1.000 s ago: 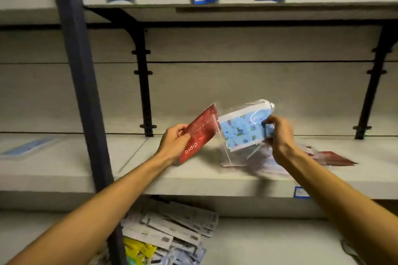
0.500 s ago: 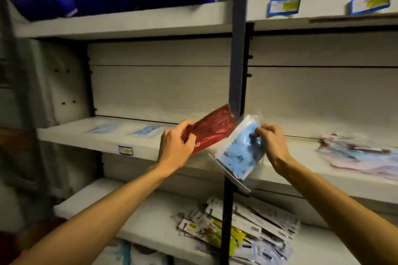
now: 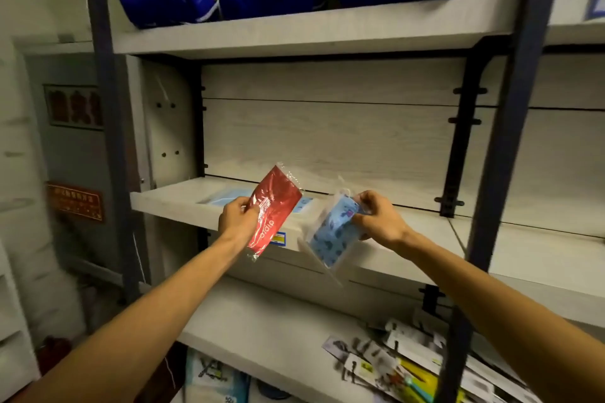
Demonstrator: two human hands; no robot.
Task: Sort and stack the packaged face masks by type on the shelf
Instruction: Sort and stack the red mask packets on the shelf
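Above the shelf [image 3: 183,206], where few blue masks [image 3: 226,199] lay, the left hand [image 3: 237,217] pinched a red pack [image 3: 273,209] and the right hand [image 3: 379,221] a patterned pack [image 3: 330,239], both seemingly unplaced.

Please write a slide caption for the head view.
Left hand holds red pack, right hand blue pack.

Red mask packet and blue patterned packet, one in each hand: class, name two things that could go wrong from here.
1. The right hand pinches only the blue patterned packet's top corner; it might slip.
2. Plain blue packets already lie on the shelf; the red packet in the left hand could get mis-stacked there.
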